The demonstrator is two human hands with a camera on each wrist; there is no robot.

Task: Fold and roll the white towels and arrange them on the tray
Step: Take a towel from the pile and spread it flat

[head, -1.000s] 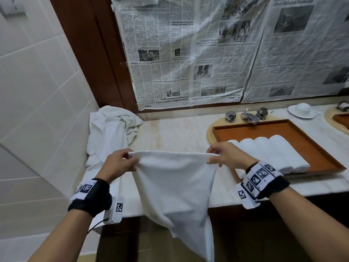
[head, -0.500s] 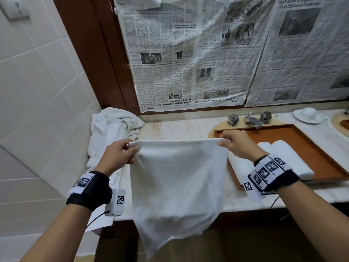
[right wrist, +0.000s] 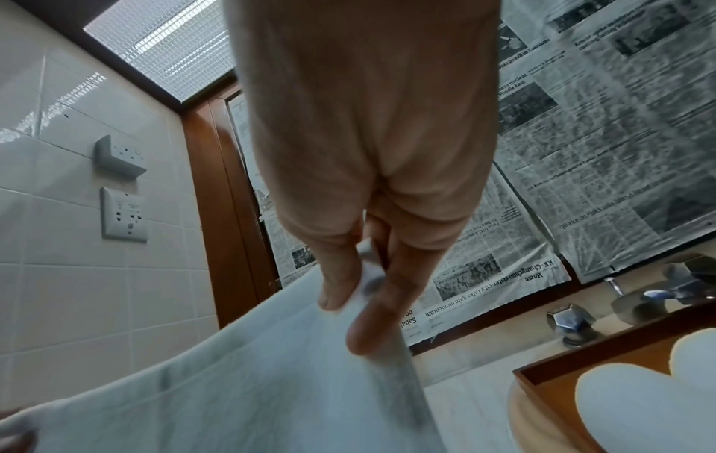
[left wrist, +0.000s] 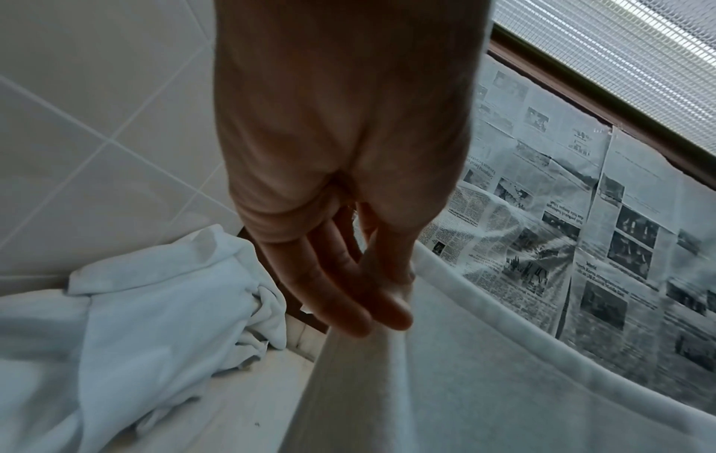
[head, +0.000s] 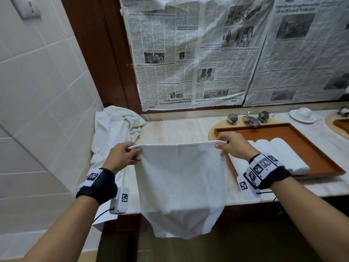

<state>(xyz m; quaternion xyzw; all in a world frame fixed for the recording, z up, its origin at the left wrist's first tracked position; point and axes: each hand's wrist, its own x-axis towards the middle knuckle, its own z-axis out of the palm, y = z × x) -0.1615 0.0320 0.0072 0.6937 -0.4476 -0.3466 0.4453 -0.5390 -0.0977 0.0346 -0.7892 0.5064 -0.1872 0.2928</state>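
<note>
the tray [head: 306,148] sits on the bench [head: 175,133] over a sink, holding rolled towels [head: 283,154] side by side. the left hand [head: 122,156] and right hand [head: 231,146] each pinch a top corner of a towel [head: 179,182], stretched between them and hanging past the bench's front edge. a towel heap [head: 113,129] lies in the left corner. the tap [head: 249,120] stands behind the tray, a saucer [head: 302,115] to the right; newspaper [head: 188,53] covers the wall.
</note>
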